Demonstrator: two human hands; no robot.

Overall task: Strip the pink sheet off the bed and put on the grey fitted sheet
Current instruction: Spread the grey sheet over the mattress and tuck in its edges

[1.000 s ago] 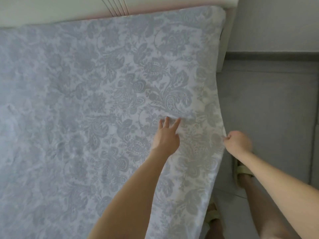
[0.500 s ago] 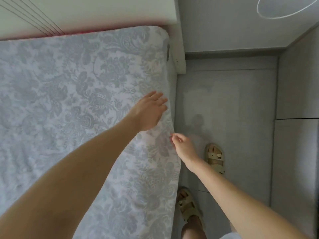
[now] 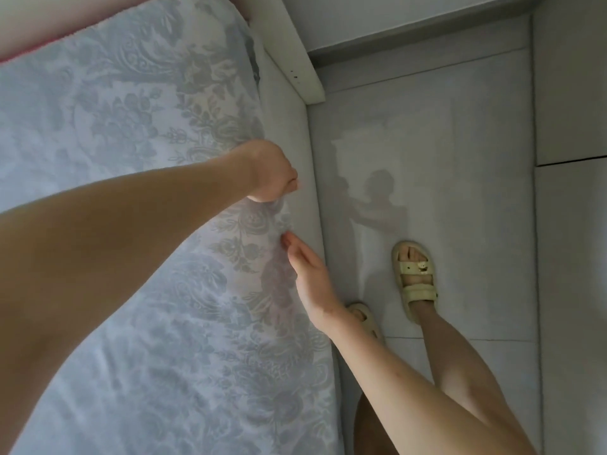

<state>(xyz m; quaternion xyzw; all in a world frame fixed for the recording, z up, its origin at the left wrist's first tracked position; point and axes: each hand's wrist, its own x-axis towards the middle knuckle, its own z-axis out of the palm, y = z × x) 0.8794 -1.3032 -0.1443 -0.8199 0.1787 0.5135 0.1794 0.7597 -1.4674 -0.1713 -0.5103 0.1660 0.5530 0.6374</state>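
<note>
Head view, looking down along the bed's right-hand edge: the grey sheet [image 3: 131, 126], patterned with flowers, covers the mattress across the whole left of the frame, up to the corner at top centre. My left hand [image 3: 271, 174] reaches across from the lower left to the edge at mid-frame. Its fingers are curled over and grip a bunched fold of the hem, which hangs crumpled just below the knuckles. I hold it there, I judge, so the elastic can be drawn down over the mattress side. My right hand [image 3: 308, 274] comes up from the lower right just below it, fingers straight and together, fingertips [image 3: 286, 240] touching the same edge and holding nothing. It seems placed to press the slack flat beside the white rail [image 3: 285, 119] that runs alongside. A thin pink strip [image 3: 29, 49] shows at upper left, beyond the sheet's top edge; whether that is the pink sheet I cannot tell. I stand on the pale floor [image 3: 460, 126] at right, in sandals [image 3: 414, 274], close enough for both hands to reach the edge. By my reckoning the fitting is well along, with this side's hem left to tuck. Pull too hard here and the top corner could spring off.
</note>
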